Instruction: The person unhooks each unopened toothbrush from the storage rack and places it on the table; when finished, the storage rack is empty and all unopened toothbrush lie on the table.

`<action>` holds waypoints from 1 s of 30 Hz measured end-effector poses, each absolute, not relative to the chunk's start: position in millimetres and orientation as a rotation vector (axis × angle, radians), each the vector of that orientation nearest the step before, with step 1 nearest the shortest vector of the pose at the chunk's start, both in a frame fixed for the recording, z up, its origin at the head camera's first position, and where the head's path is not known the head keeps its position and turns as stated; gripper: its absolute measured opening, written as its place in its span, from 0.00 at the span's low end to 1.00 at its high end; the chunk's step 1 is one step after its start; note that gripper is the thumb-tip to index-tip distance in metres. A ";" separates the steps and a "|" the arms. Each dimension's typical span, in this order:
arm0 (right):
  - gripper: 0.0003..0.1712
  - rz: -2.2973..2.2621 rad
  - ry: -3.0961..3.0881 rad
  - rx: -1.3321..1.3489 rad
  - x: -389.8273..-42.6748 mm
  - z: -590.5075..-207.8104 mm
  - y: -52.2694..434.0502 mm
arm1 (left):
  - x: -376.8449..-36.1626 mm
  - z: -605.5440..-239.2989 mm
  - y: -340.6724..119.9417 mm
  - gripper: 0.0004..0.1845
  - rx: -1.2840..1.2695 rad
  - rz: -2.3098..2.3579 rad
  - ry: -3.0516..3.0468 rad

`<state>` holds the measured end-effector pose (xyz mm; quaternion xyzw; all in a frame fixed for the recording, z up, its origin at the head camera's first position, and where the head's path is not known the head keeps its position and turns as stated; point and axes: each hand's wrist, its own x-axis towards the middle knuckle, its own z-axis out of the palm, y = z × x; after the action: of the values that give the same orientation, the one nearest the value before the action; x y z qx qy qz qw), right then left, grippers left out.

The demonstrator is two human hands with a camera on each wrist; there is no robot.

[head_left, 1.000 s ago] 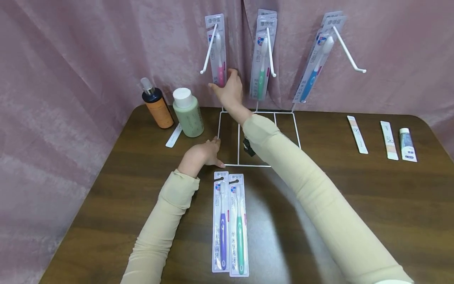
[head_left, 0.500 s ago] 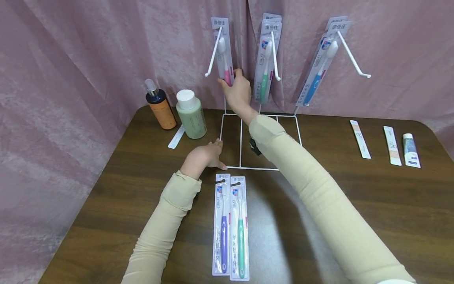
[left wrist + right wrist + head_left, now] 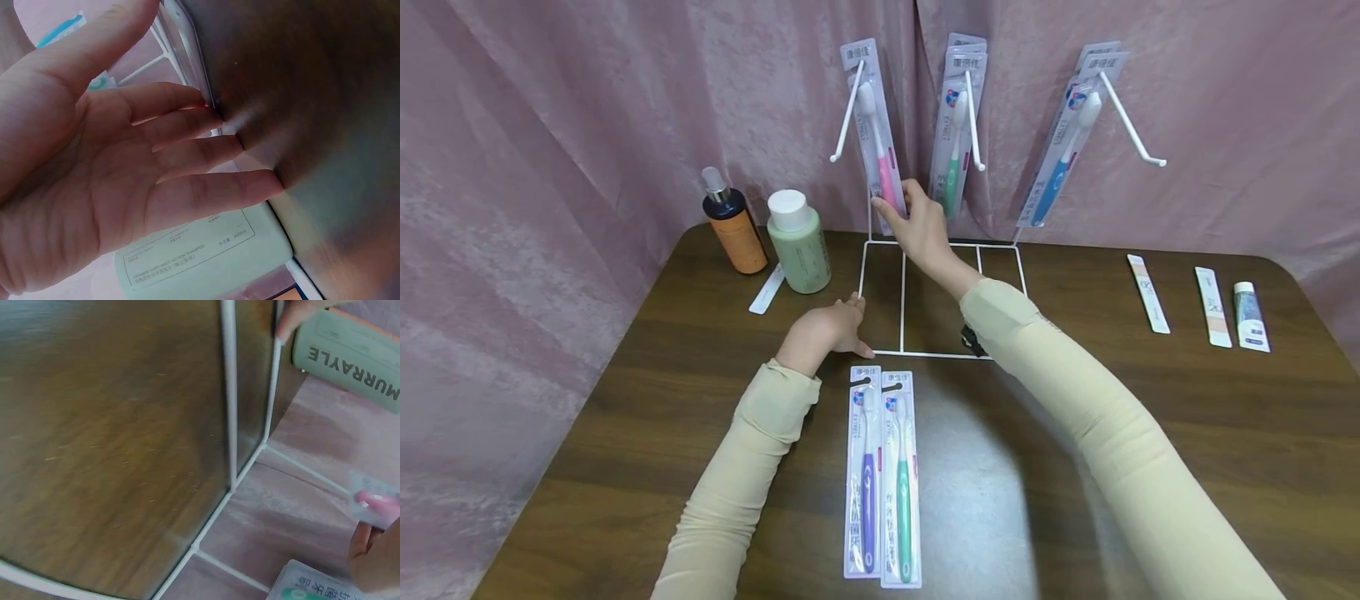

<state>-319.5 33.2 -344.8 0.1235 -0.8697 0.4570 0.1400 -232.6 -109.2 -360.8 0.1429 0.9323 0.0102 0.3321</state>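
Fingers of the right hand seemingly pinch the pink toothbrush pack, hung upright above them; left hand is pressed flat beside the rack base.

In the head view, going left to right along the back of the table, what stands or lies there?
Orange pump bottle → green bottle with white cap → white wire rack → long sachet → second long sachet → small tube.
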 end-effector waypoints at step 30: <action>0.23 1.791 -2.608 0.569 -228.9 -318.1 69.8 | -231.6 -359.3 -110.7 0.51 0.378 0.082 2.448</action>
<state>-228.9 69.8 -318.1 0.1769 -0.8107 0.5569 -0.0365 -231.6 -110.7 -359.3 0.1443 0.9340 0.0313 0.3254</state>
